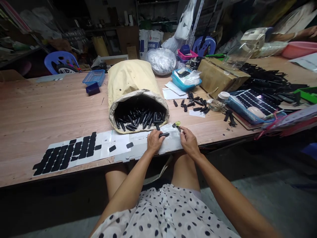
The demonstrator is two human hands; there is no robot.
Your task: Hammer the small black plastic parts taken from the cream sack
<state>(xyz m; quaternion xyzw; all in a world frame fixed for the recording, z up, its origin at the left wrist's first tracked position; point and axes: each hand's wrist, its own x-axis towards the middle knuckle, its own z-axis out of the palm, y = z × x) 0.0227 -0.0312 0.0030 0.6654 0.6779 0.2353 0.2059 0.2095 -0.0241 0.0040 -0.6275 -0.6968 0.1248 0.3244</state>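
Note:
My left hand (154, 141) rests on a white backing sheet (170, 142) at the table's front edge and pinches a small black tube-shaped part (164, 135). My right hand (188, 140) is closed beside it, fingers curled on something I cannot make out, with a small tool with a yellow-green tip (176, 124) just above it. Behind both hands a tan sack (131, 82) lies on its side, its open mouth full of black parts (140, 118). Left of my hands lies a long sheet of black stickers (66, 153).
Loose black parts (193, 104) lie to the right of the sack. A cardboard box (218, 74), blue trays (184, 82), a blue basket (94, 77), a roll of tape (223, 96) and a solar panel (256, 100) crowd the table's far and right side.

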